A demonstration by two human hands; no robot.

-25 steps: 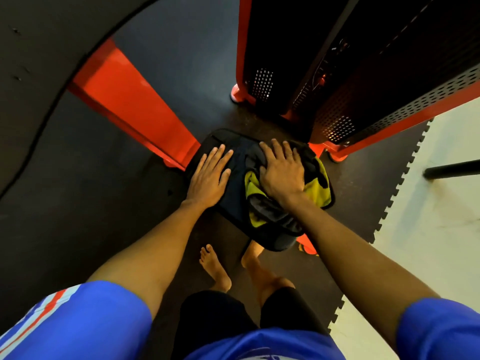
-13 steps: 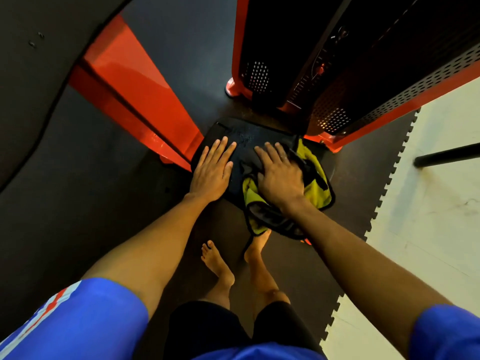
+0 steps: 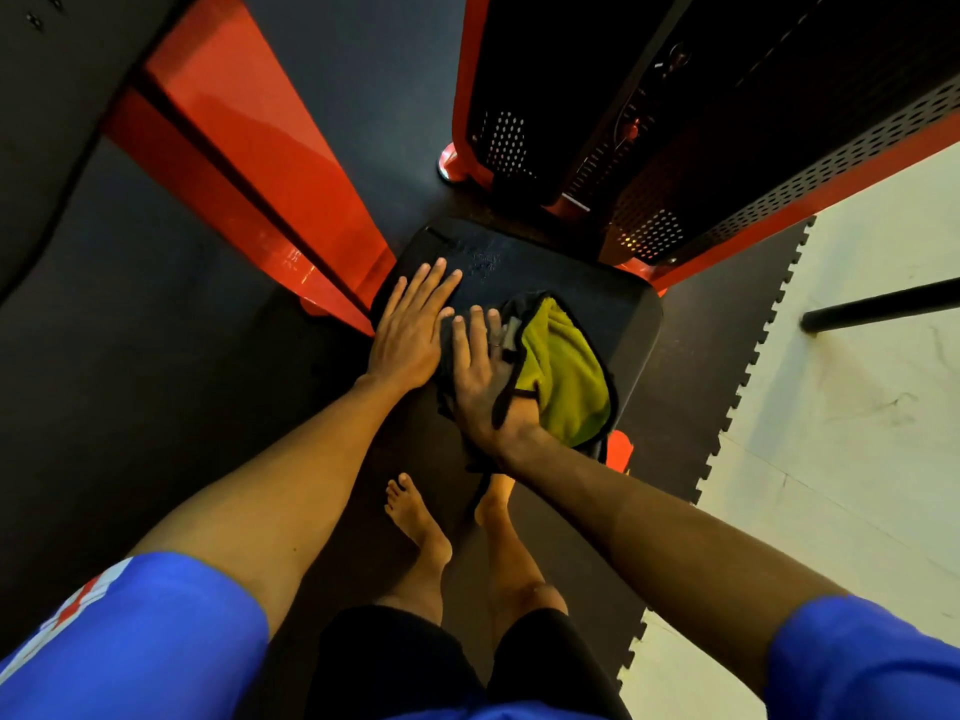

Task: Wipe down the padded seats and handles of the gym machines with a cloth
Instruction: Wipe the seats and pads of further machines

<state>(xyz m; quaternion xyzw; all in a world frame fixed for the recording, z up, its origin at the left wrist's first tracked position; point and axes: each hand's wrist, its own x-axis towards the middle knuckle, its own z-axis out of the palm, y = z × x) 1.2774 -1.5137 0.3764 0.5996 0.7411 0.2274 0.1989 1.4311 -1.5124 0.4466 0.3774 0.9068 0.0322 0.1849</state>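
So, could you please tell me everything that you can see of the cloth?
The cloth looks like soft microfibre, yellow-green on one face, dark grey on the other, with a dark hem. It lies crumpled on the front of the black padded seat, its lower edge hanging over the seat's front. The right hand presses flat on its dark part, fingers straight; a strip of hem crosses the back of that hand. The left hand rests on the seat close beside it.
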